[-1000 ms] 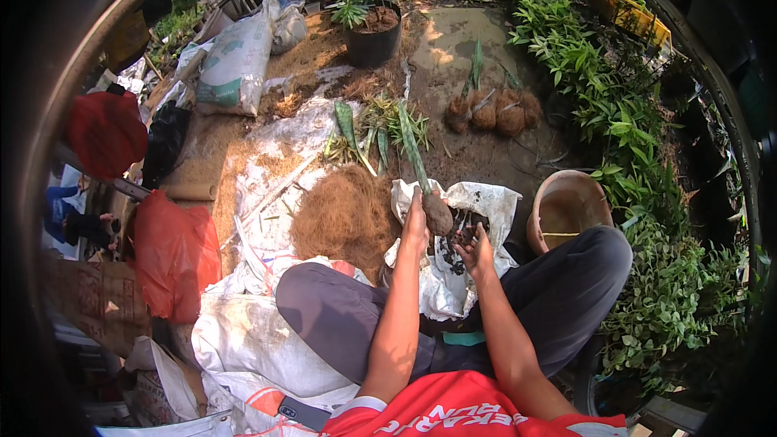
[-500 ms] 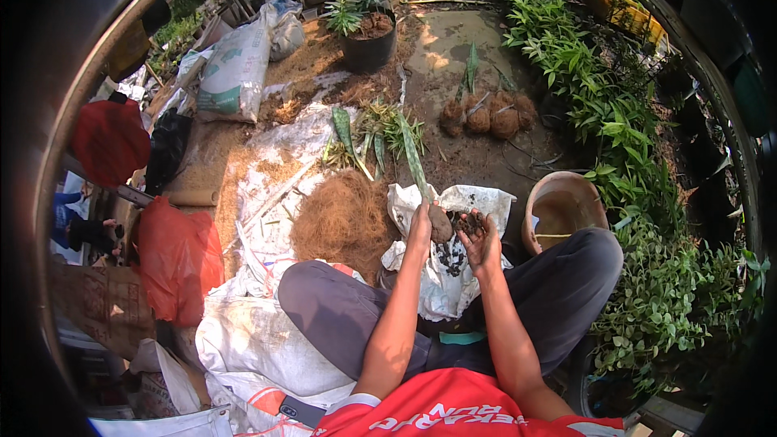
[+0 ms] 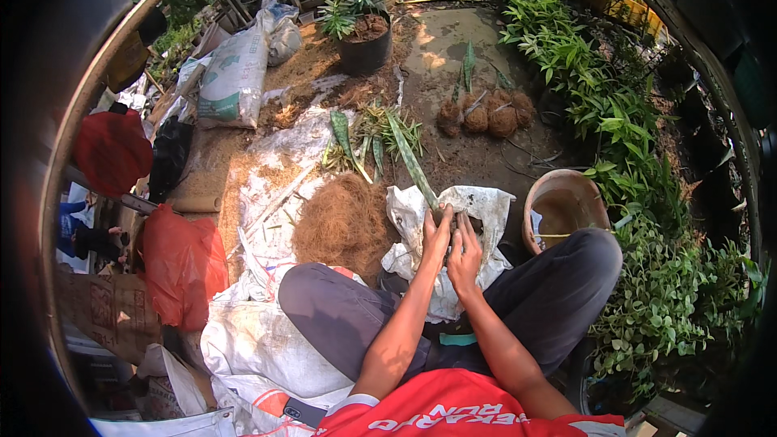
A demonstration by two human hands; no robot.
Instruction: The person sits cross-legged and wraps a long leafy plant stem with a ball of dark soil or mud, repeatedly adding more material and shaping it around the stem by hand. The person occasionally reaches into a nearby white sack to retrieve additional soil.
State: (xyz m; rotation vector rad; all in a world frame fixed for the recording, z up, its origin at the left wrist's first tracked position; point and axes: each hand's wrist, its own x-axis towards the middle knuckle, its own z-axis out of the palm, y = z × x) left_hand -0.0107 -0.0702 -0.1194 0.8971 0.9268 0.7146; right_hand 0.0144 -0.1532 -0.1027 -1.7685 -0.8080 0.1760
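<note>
Snake plant (image 3: 413, 167) leans over the white sack (image 3: 490, 204), left hand (image 3: 437, 235) gripping its mostly hidden base (image 3: 439, 211), right hand (image 3: 464, 257) cupped alongside, can't tell how firmly. Imo uneven squeezing could crumble the base, or that long leaf (image 3: 401, 141) could tip it.

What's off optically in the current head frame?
Head view: black vignette both sides, metal bar arcing along the rim; head view: patchy sun on the white sheet; head view: long-leaved plant's base mostly hidden by left hand and right hand.
</note>
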